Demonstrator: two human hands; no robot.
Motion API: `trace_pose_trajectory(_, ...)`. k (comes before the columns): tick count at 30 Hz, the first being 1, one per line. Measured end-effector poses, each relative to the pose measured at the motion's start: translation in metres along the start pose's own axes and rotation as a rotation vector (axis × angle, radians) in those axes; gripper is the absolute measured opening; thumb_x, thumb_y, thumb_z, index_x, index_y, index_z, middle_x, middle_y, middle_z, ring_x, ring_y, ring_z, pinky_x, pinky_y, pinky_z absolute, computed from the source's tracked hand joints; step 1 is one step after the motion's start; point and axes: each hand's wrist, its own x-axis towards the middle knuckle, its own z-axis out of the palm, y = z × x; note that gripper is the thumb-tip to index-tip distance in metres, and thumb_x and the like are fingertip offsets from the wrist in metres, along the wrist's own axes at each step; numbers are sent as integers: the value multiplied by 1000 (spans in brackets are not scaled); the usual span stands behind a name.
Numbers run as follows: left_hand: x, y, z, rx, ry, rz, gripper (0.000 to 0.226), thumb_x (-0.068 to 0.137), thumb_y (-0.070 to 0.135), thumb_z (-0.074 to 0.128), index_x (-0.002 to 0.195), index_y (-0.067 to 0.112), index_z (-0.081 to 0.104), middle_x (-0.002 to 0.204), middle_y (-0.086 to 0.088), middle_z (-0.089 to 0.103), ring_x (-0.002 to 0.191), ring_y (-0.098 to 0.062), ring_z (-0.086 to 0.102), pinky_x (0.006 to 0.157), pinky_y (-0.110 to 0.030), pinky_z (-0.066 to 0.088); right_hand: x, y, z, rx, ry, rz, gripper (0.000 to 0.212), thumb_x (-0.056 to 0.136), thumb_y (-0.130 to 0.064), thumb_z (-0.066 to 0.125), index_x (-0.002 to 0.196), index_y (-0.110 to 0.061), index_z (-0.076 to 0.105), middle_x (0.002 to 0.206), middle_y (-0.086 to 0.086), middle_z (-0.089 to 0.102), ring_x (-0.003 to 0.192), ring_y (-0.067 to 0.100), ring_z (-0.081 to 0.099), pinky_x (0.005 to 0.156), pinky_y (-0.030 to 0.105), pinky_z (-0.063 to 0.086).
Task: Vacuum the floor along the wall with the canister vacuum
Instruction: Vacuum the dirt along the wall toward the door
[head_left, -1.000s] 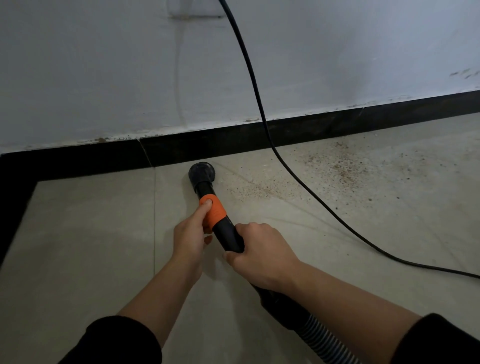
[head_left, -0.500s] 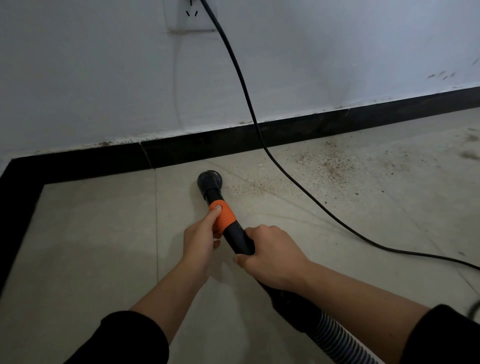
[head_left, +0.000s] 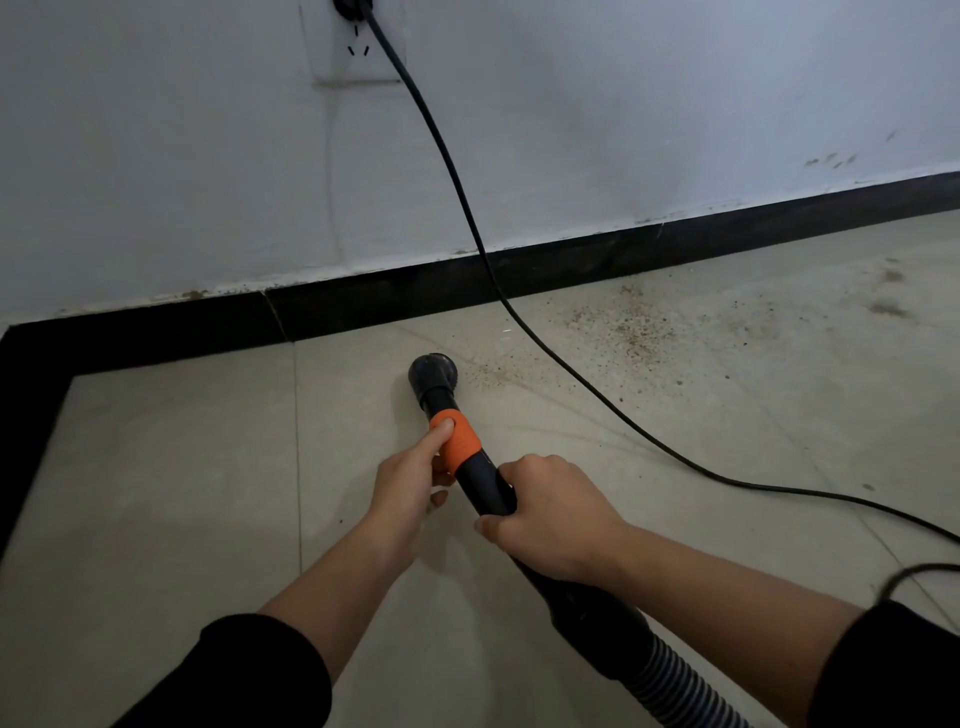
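The left grip (head_left: 410, 483) is pinched round the orange collar (head_left: 457, 441) of the vacuum wand (head_left: 487, 480), with the index finger laid along the collar's top. The right grip (head_left: 550, 519) is curled round the black tube just behind it. The wand's long axis runs from lower right to upper left, away from the person and toward the black skirting board (head_left: 571, 262). The round nozzle (head_left: 432, 370) is set on the tiled floor (head_left: 171, 467) at the far end, just short of the skirting and nearer the left grip.

Brown grit (head_left: 634, 332) is scattered to the right of the nozzle; the nearest specks lie just beside the head, and the densest patch lies farther right along the foot of the wall (head_left: 675, 104). A sweep to the right is judged to be what is called for. The black power cord (head_left: 467, 208), hung from the wall socket (head_left: 356, 47), is draped across the floor between the nozzle and the denser grit, so a snag may be risked.

The tiles are pale, smooth and matt, divided by thin grout lines. The wand appears to be hard, smooth plastic, and a ribbed grey hose (head_left: 670, 680) is joined at its near end. The white wall is scuffed.
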Motion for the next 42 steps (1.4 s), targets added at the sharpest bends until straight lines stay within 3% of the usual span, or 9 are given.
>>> trace_pose_trajectory(9,-11,-1,2,50,-36,3,21,91,42,61,91,21,64,100,-11,67,83,-19,58,74,-30,46,-12,4,-7,-6,-19,5,21,77,-33,67,77,-15,57,65,1,54,60,21,55,49,26,40)
trace_pose_trajectory(18,-9,-2,22,49,-66,-12,30,90,43,62,97,15,65,98,-11,67,80,-18,58,72,-30,47,-18,16,-18,-27,5,35,21,76,-33,66,73,-17,52,64,0,52,60,20,54,48,26,36)
trace_pose_trajectory(29,-5,-5,49,42,-100,-11,23,90,43,62,89,20,62,107,-15,67,83,-18,59,72,-29,47,-22,35,-27,-16,28,86,23,76,-33,66,70,-19,49,64,0,53,61,19,55,49,26,36)
trace_pose_trajectory(36,-4,-8,63,56,-117,-33,31,89,45,62,99,16,63,107,-14,68,82,-17,59,70,-28,47,-28,44,-32,-31,39,109,23,76,-33,67,70,-19,50,64,0,52,61,18,53,49,26,35)
trace_pose_trajectory(42,-6,-10,66,72,-142,-38,34,89,46,62,106,16,64,104,-12,67,81,-17,58,73,-30,48,-31,47,-33,-29,54,122,23,73,-32,67,70,-15,53,64,2,54,65,23,58,53,28,43)
